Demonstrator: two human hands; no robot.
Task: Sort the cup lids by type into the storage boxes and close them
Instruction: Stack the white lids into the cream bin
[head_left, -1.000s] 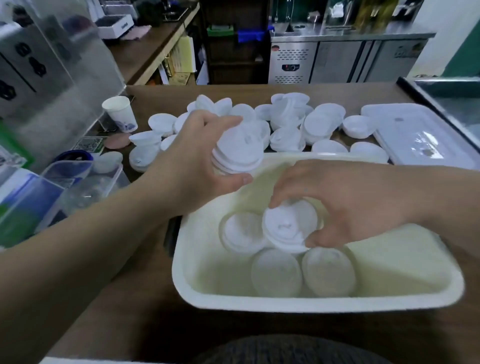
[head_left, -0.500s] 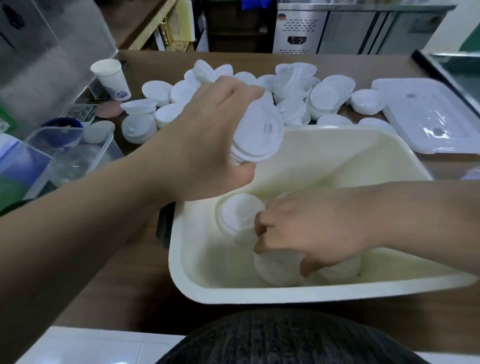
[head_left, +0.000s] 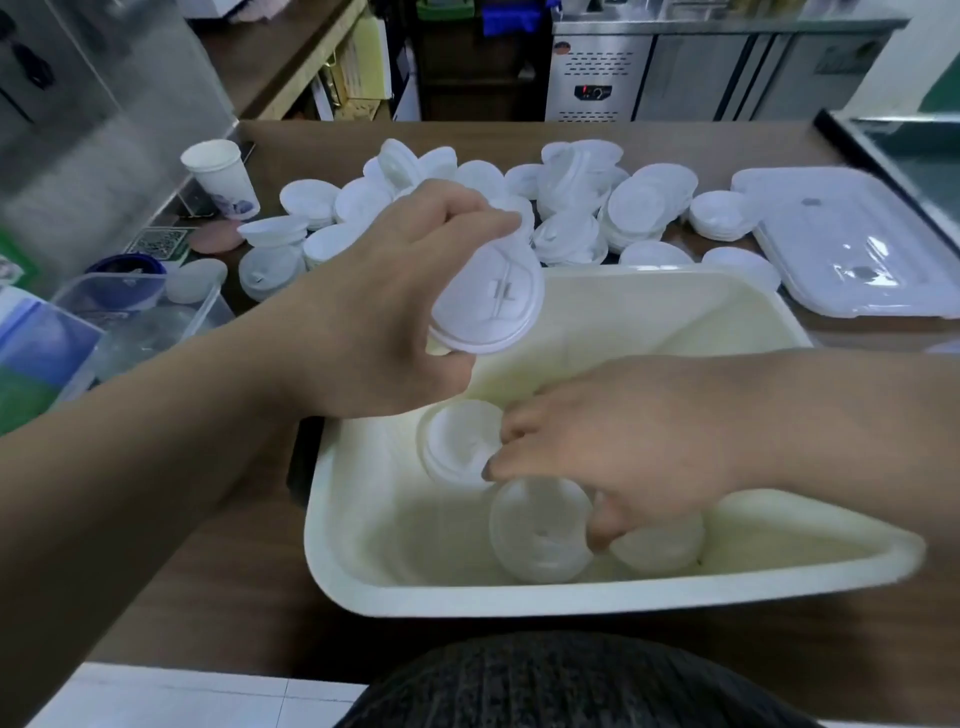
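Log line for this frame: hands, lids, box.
left hand: holds lid stack above storage box | right hand: among boxed lids, grip unclear | loose lids: piled on table | box lid: off, at right

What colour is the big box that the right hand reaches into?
The box is cream-white; the head view shows it.

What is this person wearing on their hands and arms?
Nothing: the left hand and right hand are bare, without gloves, and both forearms show no sleeves, watch or bracelet. A dark ribbed knit garment shows at the bottom edge.
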